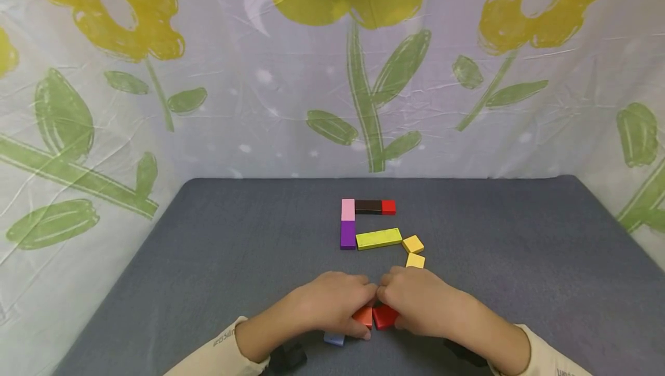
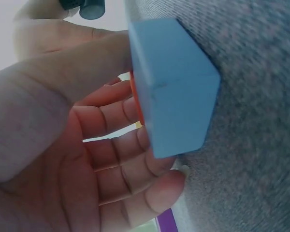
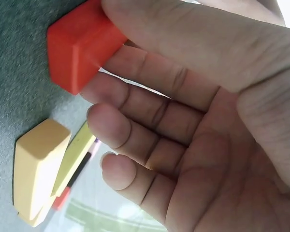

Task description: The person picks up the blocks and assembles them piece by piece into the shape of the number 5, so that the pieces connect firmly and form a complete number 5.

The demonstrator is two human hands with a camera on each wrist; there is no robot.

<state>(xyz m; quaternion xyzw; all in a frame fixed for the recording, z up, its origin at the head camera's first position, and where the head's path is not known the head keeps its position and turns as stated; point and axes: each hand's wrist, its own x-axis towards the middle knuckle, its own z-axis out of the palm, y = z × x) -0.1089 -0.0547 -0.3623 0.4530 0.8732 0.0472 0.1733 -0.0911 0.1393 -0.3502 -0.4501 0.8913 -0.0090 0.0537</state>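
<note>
My left hand (image 1: 332,302) grips an orange-red block (image 1: 363,317) between thumb and fingers near the front of the table. Beside that block lies a light blue block (image 1: 334,339), which fills much of the left wrist view and partly hides the orange-red one. My right hand (image 1: 427,302) pinches a red block (image 1: 384,317), its thumb on the near face and fingertips behind, as the right wrist view (image 3: 77,48) shows. The two reddish blocks stand close together, ends nearly meeting. The fingertips of both hands almost touch above them.
Beyond the hands, a pink block (image 1: 348,209) and a purple block (image 1: 347,235) form an upright line. A dark block (image 1: 368,207) and a small red block (image 1: 388,207) run right from the top. A yellow-green block (image 1: 379,239) leads to yellow blocks (image 1: 413,244).
</note>
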